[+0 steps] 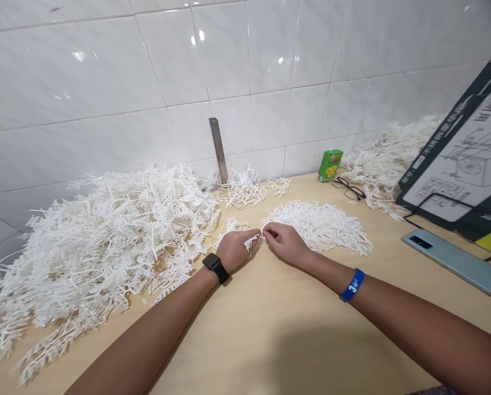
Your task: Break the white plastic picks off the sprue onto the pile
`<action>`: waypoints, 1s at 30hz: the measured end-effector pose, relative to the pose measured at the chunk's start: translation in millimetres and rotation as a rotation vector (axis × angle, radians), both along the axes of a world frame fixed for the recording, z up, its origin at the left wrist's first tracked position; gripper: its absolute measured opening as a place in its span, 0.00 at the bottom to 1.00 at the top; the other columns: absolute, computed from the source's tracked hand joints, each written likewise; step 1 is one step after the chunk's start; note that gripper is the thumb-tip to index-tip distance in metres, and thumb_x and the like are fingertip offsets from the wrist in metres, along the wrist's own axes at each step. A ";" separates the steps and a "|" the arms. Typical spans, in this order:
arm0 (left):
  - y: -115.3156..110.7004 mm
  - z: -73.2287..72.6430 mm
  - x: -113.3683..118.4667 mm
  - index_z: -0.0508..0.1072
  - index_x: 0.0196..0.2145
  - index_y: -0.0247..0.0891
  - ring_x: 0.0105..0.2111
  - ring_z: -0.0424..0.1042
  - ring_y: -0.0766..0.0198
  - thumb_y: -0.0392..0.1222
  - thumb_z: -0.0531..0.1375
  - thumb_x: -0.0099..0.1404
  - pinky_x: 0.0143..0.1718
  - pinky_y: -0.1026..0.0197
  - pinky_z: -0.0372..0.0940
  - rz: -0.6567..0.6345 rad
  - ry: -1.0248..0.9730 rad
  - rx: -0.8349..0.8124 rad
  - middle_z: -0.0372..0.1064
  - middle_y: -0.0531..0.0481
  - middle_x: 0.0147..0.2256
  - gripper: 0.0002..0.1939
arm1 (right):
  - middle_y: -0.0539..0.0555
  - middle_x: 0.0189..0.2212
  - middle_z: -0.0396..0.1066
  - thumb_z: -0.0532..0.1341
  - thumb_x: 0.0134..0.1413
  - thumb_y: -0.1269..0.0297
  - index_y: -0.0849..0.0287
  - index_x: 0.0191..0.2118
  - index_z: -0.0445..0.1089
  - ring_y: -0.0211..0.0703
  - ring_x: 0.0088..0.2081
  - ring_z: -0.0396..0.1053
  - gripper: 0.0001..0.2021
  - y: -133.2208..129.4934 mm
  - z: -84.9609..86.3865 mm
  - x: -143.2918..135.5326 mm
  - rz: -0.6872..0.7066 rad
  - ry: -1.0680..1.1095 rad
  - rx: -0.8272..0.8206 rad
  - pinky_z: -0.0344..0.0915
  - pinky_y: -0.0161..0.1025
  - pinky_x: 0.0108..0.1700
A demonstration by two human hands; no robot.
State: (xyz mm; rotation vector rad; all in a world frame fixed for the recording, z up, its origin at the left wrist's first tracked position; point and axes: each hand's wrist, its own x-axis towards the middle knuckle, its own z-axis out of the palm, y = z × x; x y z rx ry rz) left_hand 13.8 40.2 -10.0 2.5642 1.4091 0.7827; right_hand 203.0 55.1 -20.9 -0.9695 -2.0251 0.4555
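My left hand (233,249), with a black watch on its wrist, is closed on a small white branched plastic piece (251,241). Pinched fingers of my right hand (285,241) meet the left fingertips at the end of this piece; the exact grip between them is too small to make out. To the left spreads a large tangled heap of white branched pieces (117,236). Just behind my right hand lies a flatter pile of short white bits (323,222). A few loose branched pieces (233,225) are beside my left hand.
A smaller white tangle (245,187) lies by a metal bracket (218,148) at the tiled wall. At right are a green box (329,165), eyeglasses (349,188), another white heap (387,156), a printed carton (467,159) and a phone (459,263) on the wooden table (245,340).
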 end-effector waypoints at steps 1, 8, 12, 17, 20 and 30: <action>-0.1 -0.1 -0.1 0.75 0.46 0.43 0.34 0.75 0.61 0.38 0.53 0.66 0.35 0.63 0.63 -0.003 -0.004 0.002 0.78 0.48 0.37 0.15 | 0.50 0.26 0.68 0.54 0.60 0.65 0.58 0.31 0.68 0.38 0.29 0.64 0.08 0.2 0.3 0.0 -0.002 0.009 -0.005 0.58 0.35 0.33; -0.2 -1.3 -1.3 0.75 0.47 0.43 0.32 0.75 0.63 0.36 0.53 0.66 0.35 0.63 0.64 -0.024 -0.038 0.025 0.78 0.49 0.36 0.16 | 0.53 0.34 0.70 0.57 0.60 0.60 0.57 0.37 0.68 0.41 0.35 0.65 0.07 2.5 1.9 1.7 -0.020 0.004 -0.030 0.60 0.37 0.38; 1.3 -3.6 -2.2 0.75 0.45 0.43 0.34 0.75 0.63 0.36 0.53 0.66 0.36 0.63 0.65 -0.053 -0.070 0.021 0.78 0.49 0.37 0.14 | 0.54 0.31 0.70 0.55 0.62 0.57 0.58 0.32 0.69 0.43 0.37 0.65 0.12 2.1 2.2 1.5 0.010 -0.100 0.028 0.58 0.39 0.39; 1.9 -4.9 -1.9 0.75 0.45 0.42 0.35 0.76 0.61 0.36 0.53 0.66 0.38 0.61 0.66 -0.043 -0.093 0.045 0.78 0.48 0.39 0.14 | 0.55 0.25 0.68 0.50 0.66 0.58 0.58 0.27 0.68 0.43 0.33 0.64 0.18 1.5 1.2 0.2 0.052 -0.169 0.121 0.56 0.39 0.37; 0.5 -3.6 -1.1 0.75 0.45 0.41 0.35 0.76 0.61 0.37 0.53 0.66 0.37 0.61 0.66 -0.033 -0.083 0.062 0.78 0.48 0.38 0.14 | 0.53 0.22 0.67 0.50 0.66 0.60 0.58 0.24 0.66 0.42 0.28 0.63 0.19 -1.0 -0.1 -0.1 0.001 -0.208 0.133 0.54 0.38 0.34; -2.4 -0.5 1.1 0.73 0.44 0.41 0.35 0.76 0.61 0.37 0.52 0.66 0.36 0.62 0.65 -0.061 -0.129 0.062 0.78 0.48 0.37 0.12 | 0.52 0.19 0.66 0.49 0.65 0.62 0.59 0.23 0.64 0.39 0.24 0.60 0.20 -9.9 1.4 -2.2 -0.044 -0.255 0.262 0.53 0.38 0.34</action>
